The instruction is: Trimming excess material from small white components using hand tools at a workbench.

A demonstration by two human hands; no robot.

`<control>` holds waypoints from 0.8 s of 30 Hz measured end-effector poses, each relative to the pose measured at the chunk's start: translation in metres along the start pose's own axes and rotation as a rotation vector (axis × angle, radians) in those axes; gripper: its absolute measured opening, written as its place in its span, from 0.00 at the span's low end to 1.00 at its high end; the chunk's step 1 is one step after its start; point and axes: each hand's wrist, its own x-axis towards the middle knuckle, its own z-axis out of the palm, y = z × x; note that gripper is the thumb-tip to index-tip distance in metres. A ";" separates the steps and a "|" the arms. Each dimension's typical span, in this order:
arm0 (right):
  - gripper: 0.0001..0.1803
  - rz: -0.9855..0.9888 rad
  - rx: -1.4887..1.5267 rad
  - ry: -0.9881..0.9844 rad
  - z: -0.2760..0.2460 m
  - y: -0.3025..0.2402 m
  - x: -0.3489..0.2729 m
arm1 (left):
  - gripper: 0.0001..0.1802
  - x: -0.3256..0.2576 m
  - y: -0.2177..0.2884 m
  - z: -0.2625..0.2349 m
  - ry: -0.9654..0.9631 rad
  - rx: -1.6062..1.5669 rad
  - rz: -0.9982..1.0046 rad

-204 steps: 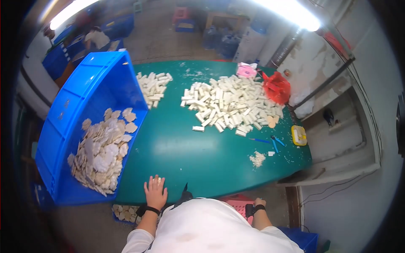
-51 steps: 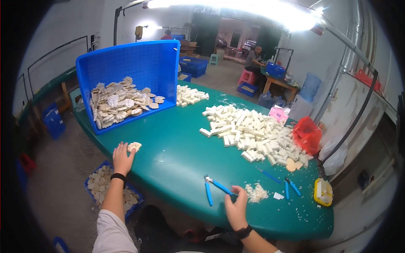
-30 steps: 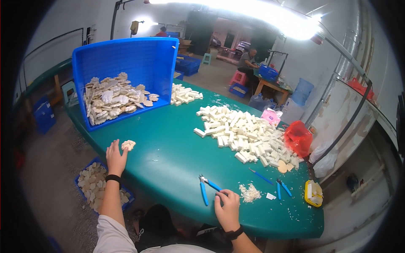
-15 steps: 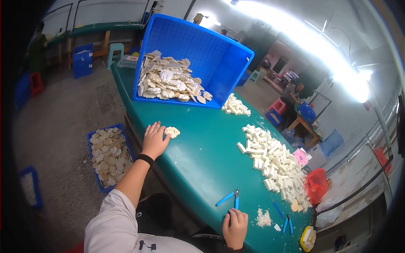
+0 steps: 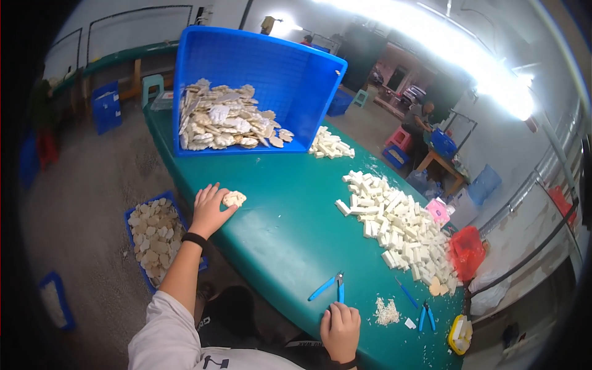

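Observation:
At the table's near-left edge, my left hand (image 5: 209, 211) has its thumb and index finger at two sides of a small cream-coloured piece with a scalloped rim (image 5: 234, 198); the other fingers point forward. My right hand (image 5: 341, 330) rests at the near edge, fingers curled over the handle end of blue-handled nippers (image 5: 327, 287), whose jaws are spread on the table. Beyond my left hand a large blue bin (image 5: 271, 68) lies on its side, its mouth toward me. A heap of flat scalloped pieces (image 5: 228, 123) fills its lower part.
White blocks (image 5: 394, 225) lie piled on the right of the green table (image 5: 277, 246). Near them are shavings (image 5: 386, 312), a second pair of nippers (image 5: 427, 317), a blue tool (image 5: 406, 291) and a yellow container (image 5: 460, 335). A crate of pieces (image 5: 157, 237) stands on the floor. Someone (image 5: 418, 121) sits in the background.
The view has shifted, so the scene sits a little differently. My left thumb and index finger have closed in around the scalloped piece. My right hand stays by the nippers.

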 end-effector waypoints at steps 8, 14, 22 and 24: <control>0.11 0.000 0.008 0.002 0.005 0.011 -0.003 | 0.32 -0.002 -0.002 0.002 -0.078 0.062 -0.024; 0.12 -0.025 0.003 0.006 0.004 0.012 -0.003 | 0.37 -0.001 -0.003 -0.002 -0.092 0.146 0.001; 0.12 -0.030 -0.019 0.006 0.004 0.009 -0.004 | 0.34 -0.002 0.000 -0.008 -0.102 0.101 0.030; 0.12 -0.014 -0.011 -0.002 0.003 0.008 -0.005 | 0.34 -0.003 -0.001 -0.007 -0.111 0.112 0.043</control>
